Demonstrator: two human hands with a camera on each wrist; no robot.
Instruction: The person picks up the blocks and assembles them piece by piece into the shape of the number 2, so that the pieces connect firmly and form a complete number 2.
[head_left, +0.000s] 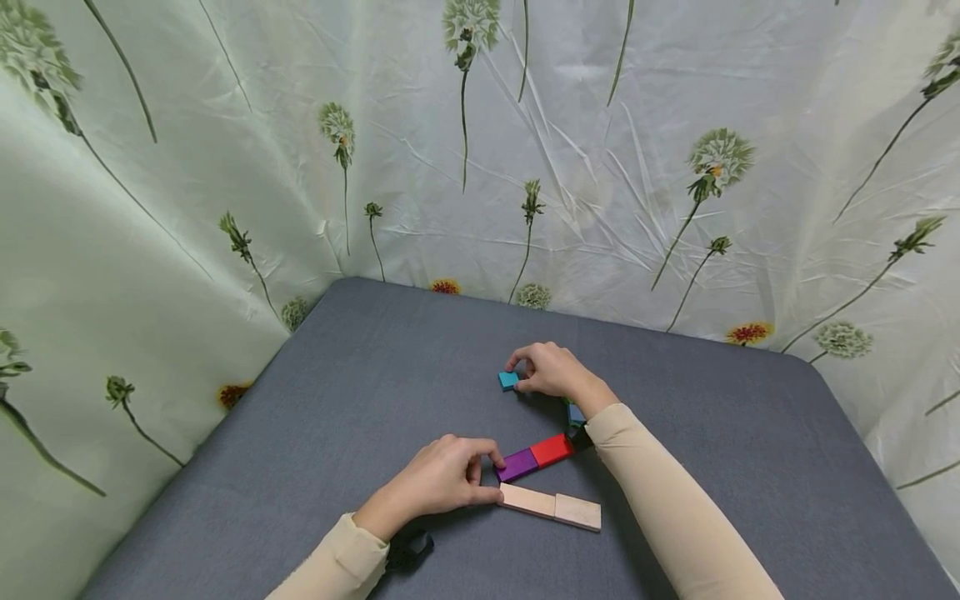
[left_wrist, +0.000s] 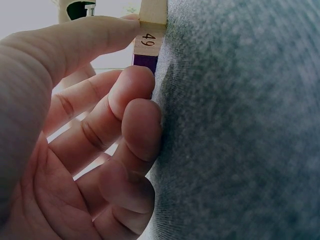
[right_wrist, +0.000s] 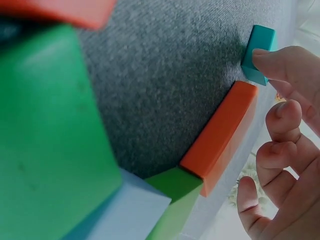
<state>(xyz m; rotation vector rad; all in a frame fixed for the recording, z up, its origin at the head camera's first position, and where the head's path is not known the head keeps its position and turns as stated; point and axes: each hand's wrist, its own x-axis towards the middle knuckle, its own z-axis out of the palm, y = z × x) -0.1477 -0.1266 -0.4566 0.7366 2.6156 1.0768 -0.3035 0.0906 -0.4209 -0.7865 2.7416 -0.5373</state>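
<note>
- Evidently the left hand [head_left: 438, 479] steadies a row: its thumb presses the end of the wooden block [head_left: 527, 500] and curled fingers rest against the purple block [head_left: 517, 464], probably to keep both lines flush.
- Further back, the right hand [head_left: 547, 371] touches the teal block [head_left: 508, 380] with one fingertip; no closed pinch shows.
- Only the left wrist view shows "49" printed on the wooden block's end.
- Only the right wrist view shows an orange block [right_wrist: 220, 135] under that hand, hidden from the head camera.
</note>
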